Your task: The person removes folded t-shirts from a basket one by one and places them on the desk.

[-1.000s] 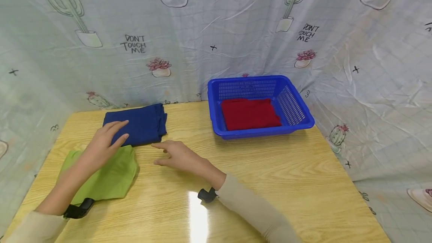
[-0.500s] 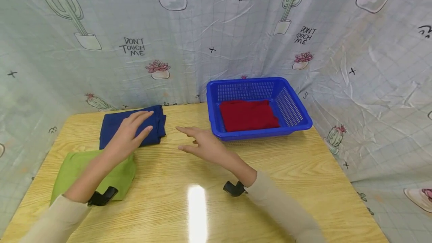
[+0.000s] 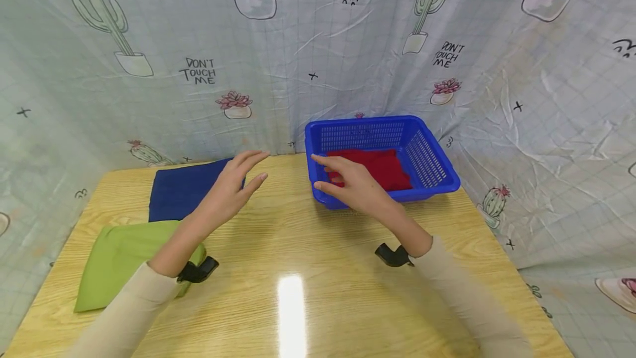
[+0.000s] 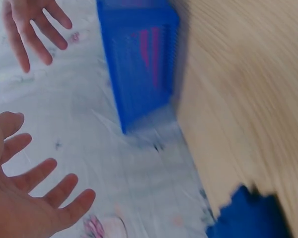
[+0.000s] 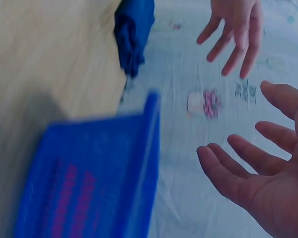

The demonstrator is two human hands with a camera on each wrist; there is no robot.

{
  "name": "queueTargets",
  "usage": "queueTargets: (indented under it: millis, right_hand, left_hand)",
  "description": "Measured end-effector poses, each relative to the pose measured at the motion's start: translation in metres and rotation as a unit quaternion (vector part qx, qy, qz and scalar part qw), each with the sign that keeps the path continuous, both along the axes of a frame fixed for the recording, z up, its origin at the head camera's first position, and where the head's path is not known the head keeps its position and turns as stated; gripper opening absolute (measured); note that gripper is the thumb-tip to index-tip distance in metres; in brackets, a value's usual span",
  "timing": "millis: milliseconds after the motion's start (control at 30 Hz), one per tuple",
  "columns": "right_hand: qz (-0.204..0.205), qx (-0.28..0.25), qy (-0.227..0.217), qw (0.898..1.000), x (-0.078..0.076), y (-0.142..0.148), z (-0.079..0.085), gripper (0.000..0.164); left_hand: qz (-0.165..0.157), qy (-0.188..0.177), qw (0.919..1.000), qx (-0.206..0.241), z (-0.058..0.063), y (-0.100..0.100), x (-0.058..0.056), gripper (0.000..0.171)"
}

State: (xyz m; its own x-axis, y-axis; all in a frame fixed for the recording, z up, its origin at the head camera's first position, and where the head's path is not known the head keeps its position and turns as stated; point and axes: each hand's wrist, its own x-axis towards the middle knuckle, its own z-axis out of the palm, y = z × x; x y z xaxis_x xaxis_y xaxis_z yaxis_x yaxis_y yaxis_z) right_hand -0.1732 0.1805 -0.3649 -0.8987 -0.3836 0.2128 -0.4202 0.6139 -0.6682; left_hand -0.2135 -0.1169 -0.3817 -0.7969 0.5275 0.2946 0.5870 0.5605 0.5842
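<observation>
Both hands hover over the table with fingers spread and hold nothing. My left hand (image 3: 231,189) overlaps the right end of a folded navy cloth (image 3: 184,189) in the head view. My right hand (image 3: 355,181) overlaps the near left part of a blue plastic basket (image 3: 429,153). Inside that basket lies a folded red cloth (image 3: 387,167). A green cloth (image 3: 129,253) lies nearer on the left, partly hidden under my left forearm. The left wrist view shows the basket (image 4: 139,64) beyond the fingers; the right wrist view shows its slotted wall (image 5: 89,173) up close.
A wooden table (image 3: 328,275) carries everything, with a bright reflection near its front. A curtain (image 3: 278,70) printed with cacti hangs right behind the table and around its sides. Black wrist cameras sit on both wrists.
Both hands have swept to the right: the left from above the navy and green cloths, the right from mid-table to the basket. The cloths and basket stay in place.
</observation>
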Motion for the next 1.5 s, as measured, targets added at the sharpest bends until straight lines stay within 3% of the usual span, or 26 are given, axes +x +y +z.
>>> queueTargets:
  millis: [267, 367, 500, 700, 867, 1000, 1133, 1233, 1333, 1400, 1500]
  right_hand:
    - [-0.015, 0.054, 0.016, 0.998, -0.014, 0.04, 0.024, 0.057]
    - [-0.016, 0.073, 0.026, 0.997, -0.023, 0.052, 0.03, 0.055]
    - [-0.028, 0.084, 0.007, 0.996, -0.039, 0.067, 0.04, 0.054]
    - [-0.038, 0.066, -0.032, 0.997, -0.075, 0.088, 0.068, 0.053]
    - [-0.035, 0.055, -0.057, 0.996, -0.107, 0.098, 0.08, 0.052]
    - [-0.051, 0.048, -0.097, 0.993, -0.123, 0.113, 0.079, 0.052]
    - [-0.061, 0.022, -0.161, 0.985, -0.139, 0.126, 0.076, 0.054]
    - [-0.062, -0.015, -0.212, 0.975, -0.149, 0.131, 0.07, 0.056]
    - [-0.077, -0.043, -0.256, 0.963, -0.155, 0.136, 0.058, 0.053]
    - [-0.085, -0.059, -0.283, 0.954, -0.156, 0.138, 0.049, 0.051]
    - [-0.099, -0.087, -0.327, 0.936, -0.154, 0.142, 0.032, 0.046]
  left_hand:
    - [-0.036, -0.002, 0.9987, 0.036, 0.013, 0.04, -0.003, 0.048]
    - [-0.048, -0.009, 0.998, 0.041, 0.018, 0.054, -0.009, 0.048]
    - [-0.054, -0.026, 0.9977, 0.03, 0.028, 0.076, -0.019, 0.046]
    - [-0.047, -0.062, 0.9969, -0.011, 0.048, 0.118, -0.042, 0.045]
    - [-0.033, -0.112, 0.9927, 0.029, 0.051, 0.142, -0.071, 0.043]
    - [-0.014, -0.191, 0.9787, 0.073, 0.05, 0.161, -0.084, 0.043]
    - [0.014, -0.284, 0.9536, 0.098, 0.051, 0.18, -0.093, 0.046]
    - [0.037, -0.347, 0.9296, 0.119, 0.048, 0.189, -0.101, 0.047]
    - [0.043, -0.38, 0.9124, 0.145, 0.037, 0.198, -0.113, 0.048]
    - [0.062, -0.401, 0.9039, 0.137, 0.034, 0.202, -0.116, 0.049]
    - [0.096, -0.4, 0.9042, 0.115, -0.017, 0.218, -0.158, 0.047]
